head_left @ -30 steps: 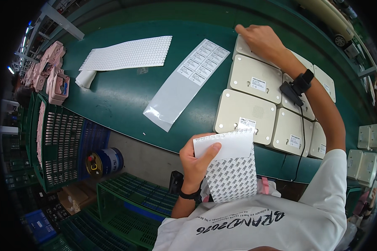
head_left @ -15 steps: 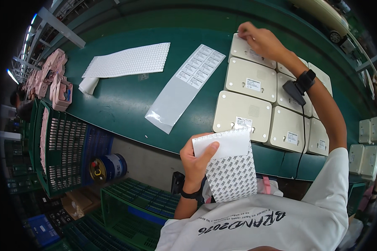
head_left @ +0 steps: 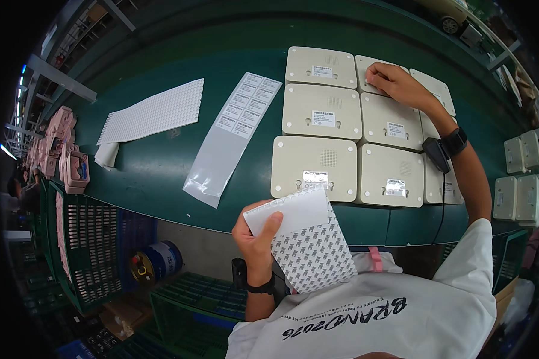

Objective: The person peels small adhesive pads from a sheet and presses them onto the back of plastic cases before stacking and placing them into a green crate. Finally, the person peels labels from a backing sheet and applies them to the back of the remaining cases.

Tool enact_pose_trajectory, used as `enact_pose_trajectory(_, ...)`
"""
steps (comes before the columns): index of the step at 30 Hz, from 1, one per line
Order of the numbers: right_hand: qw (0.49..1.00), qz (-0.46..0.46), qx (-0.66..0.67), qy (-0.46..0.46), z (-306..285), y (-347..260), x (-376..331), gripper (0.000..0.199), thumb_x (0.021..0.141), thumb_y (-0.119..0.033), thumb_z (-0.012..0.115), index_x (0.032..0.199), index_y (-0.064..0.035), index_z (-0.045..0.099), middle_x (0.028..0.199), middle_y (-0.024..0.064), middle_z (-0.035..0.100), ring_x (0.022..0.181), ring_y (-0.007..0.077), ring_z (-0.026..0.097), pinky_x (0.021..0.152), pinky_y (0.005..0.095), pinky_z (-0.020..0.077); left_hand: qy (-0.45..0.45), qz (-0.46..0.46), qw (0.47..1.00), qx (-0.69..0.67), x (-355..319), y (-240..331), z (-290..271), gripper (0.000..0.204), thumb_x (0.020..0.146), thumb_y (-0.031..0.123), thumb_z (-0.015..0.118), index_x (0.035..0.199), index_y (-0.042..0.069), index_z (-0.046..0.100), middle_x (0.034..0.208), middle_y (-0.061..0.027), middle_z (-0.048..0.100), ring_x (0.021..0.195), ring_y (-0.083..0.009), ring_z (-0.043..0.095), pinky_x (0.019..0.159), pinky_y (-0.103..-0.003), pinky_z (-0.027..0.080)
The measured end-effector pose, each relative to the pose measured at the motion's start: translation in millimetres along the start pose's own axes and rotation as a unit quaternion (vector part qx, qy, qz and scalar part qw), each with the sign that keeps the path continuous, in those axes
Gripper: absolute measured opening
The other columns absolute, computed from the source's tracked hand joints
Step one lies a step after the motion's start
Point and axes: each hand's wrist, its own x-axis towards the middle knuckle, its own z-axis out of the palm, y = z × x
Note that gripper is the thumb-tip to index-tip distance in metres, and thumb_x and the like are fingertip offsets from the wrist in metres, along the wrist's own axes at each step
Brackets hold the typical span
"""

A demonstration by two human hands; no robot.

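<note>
My left hand [head_left: 254,236] pinches the sheet [head_left: 314,257] between thumb and fingers at the table's [head_left: 144,161] near edge. My right hand [head_left: 401,87], fingers curled, is at the far-row middle case [head_left: 363,84]; I cannot tell whether they pinch anything.

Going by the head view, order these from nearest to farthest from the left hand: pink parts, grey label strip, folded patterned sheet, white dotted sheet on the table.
1. Folded patterned sheet: held in the left hand.
2. Grey label strip: on the table, above and left of the hand.
3. White dotted sheet: left of the strip.
4. Pink parts: at the far left.
</note>
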Motion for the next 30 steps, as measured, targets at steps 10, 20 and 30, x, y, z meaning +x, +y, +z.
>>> enact_pose_trajectory(10, 0.998, -0.036, -0.053, -0.021, 0, 0, 4, 0.017, 0.103, -0.020, 0.048, 0.096, -0.0063, 0.057, 0.078, 0.0022, 0.051, 0.070, 0.0133, 0.044, 0.066, 0.0293, 0.0384, 0.018, 0.004, 1.000, 0.007, -2, 2, 4, 0.025, 0.085, 0.005, 0.074, 0.107, -0.004, 0.064, 0.094, -0.0092, 0.070, 0.081, -0.0109, 0.064, 0.074, -0.025, 0.052)
enact_pose_trajectory(20, 0.946, -0.135, -0.284, 0.082, 14, -9, -24, 0.015, 0.098, -0.012, 0.054, 0.103, -0.0026, 0.065, 0.100, 0.0163, 0.066, 0.088, 0.0298, 0.063, 0.077, 0.0351, 0.0501, 0.015, 0.006, 1.000, 0.007, -1, 3, 4, 0.025, 0.085, 0.005, 0.074, 0.107, -0.003, 0.064, 0.094, -0.0093, 0.070, 0.080, -0.0107, 0.064, 0.073, -0.025, 0.052)
enact_pose_trajectory(30, 0.981, -0.174, 0.076, -0.037, 32, -99, -90, 0.025, 0.093, -0.017, 0.065, 0.112, -0.0010, 0.067, 0.113, 0.0157, 0.068, 0.102, 0.0293, 0.065, 0.086, 0.0377, 0.0515, -0.050, 0.024, 0.997, -0.049, -24, 34, 30, 0.023, 0.084, 0.002, 0.074, 0.104, -0.003, 0.063, 0.094, -0.0097, 0.070, 0.082, -0.0117, 0.065, 0.075, -0.026, 0.052)
